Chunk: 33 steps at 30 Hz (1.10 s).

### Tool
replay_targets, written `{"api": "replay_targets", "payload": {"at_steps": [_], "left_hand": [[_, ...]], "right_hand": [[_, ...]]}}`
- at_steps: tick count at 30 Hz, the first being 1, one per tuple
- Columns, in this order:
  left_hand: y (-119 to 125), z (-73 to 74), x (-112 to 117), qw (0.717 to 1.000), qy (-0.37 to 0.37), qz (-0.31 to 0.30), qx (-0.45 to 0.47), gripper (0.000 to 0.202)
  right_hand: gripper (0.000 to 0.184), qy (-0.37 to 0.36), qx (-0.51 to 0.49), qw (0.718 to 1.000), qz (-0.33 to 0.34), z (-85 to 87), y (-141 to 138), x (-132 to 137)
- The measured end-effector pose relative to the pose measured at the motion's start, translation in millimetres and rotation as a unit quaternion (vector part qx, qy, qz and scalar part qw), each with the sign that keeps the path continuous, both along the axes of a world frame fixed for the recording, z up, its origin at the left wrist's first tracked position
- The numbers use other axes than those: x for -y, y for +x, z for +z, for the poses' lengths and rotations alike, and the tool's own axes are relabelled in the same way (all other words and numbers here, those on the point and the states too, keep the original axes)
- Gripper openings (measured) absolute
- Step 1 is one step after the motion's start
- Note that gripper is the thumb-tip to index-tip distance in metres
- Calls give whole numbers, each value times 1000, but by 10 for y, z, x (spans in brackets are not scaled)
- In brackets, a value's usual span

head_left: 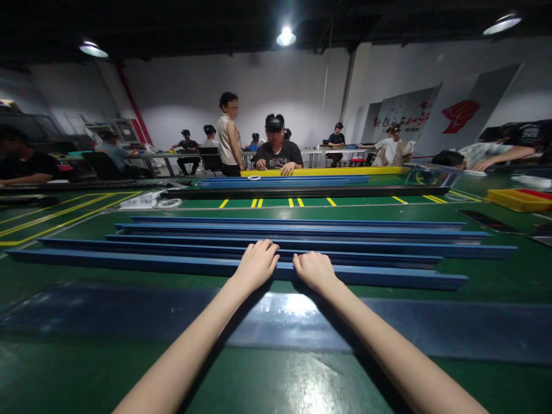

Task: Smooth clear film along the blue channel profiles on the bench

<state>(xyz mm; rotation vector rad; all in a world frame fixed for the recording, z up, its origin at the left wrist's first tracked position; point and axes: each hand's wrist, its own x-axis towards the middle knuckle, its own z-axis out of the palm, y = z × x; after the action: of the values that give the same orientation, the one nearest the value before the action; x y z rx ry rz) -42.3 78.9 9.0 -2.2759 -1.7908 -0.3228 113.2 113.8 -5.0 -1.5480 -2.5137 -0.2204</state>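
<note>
Bare forearms (181, 351) run up from the bottom edge, slanting inward over a clear plastic strip (129, 313) – flat, glossy, w/ a bright glare patch btwn the arms. Strip lies crosswise on a smooth green worktop (259, 379), which shines too.

Just past it sits the front rail (150, 266): long, straight, blue, channel-shaped, w/ a slim raised lip & satin finish. Both hands are on it nr the middle, slightly apart from each other. Left hand (257, 264) – knuckles up, fingers bent fwd over the rail, thumb angled down its near side. Right hand (315, 270) is curled, approx a loose fist, fingertips hidden. Can't tell if either one pinches the rail or just rests there.

Behind, more blue rails (388, 246) of the same profile lie roughly parallel, close together, ends staggered. Farther back: yellow tape marks (259, 203) on the green, then a long black rail (302, 192), some thinner blue pieces (293, 181) w/ a white ring (254, 177) on top, & a bright yellow bar (345, 171). White ribbed-looking bits (140, 200), blurry, sit left, next to a pale coil (169, 203). Shallow yellow tray (517, 200) far right. Co-worker (278, 155) in a dark tee sits opposite.
</note>
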Motion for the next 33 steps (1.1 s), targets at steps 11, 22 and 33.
{"api": "replay_targets", "payload": {"at_steps": [11,22,33], "left_hand": [[455,-177,-320,999,-23,-40,7,36],[250,-149,-333,999,-18,-32,-23,33],[-84,-136,-229,999,-21,-4,-24,31]], "right_hand": [[32,128,-17,989,-70,12,1095,-278],[41,74,-25,993,-86,-24,1733,-353],[41,71,47,995,-58,-87,1606,-318]]}}
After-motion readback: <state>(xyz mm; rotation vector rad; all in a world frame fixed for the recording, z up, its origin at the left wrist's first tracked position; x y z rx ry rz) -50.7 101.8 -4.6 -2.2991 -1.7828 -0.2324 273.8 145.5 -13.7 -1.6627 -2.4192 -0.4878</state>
